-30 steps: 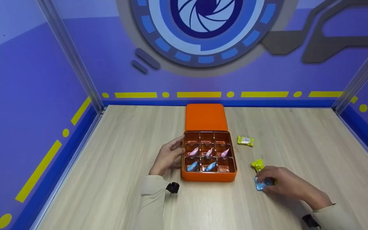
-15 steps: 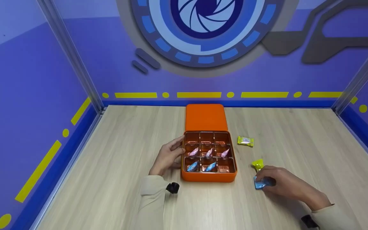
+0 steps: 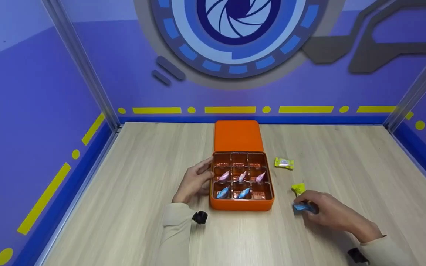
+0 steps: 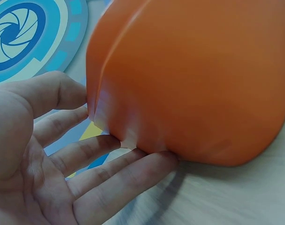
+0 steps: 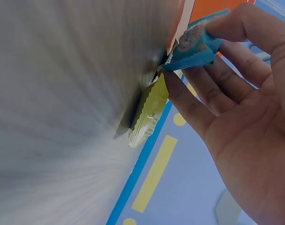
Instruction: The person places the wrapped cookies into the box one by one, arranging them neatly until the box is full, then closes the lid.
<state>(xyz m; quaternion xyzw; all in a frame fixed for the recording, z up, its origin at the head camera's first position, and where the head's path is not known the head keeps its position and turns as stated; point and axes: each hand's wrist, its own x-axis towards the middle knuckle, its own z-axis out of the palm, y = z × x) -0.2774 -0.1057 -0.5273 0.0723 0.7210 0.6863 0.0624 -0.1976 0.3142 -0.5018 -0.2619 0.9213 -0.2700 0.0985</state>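
1. Orange box (image 3: 242, 205): we find it on the table (image 3: 124, 221), just right of the left hand (image 3: 192, 181). That hand's parted, loosely extended fingers touch the left wall without gripping it. Behind the hand we see a beige sleeve (image 3: 176, 225) and a black device (image 3: 200, 217) at the cuff.
2. Right of the left hand, inside the box, we count nine compartments. Two blue candies (image 3: 223, 192) lean in the left and middle ones of the near row; three pink candies (image 3: 242, 176) lean one apiece across the middle row.
3. Farther off than the left hand, an orange lid (image 3: 238, 135) lies against the box's far edge.
4. Between the hands, beyond the right hand (image 3: 329, 210), we see a yellow candy (image 3: 284, 163) lying on the table, right of the box.
5. Just past the right hand's fingertips is a second yellow candy (image 3: 298, 189) — partly hidden, so we cannot tell whether the fingers touch it.
6. Nearest the right hand is the held blue candy (image 3: 303, 207) — pinched between thumb and fingers, nearly closed together, and tilted. We cannot tell whether it touches the table.
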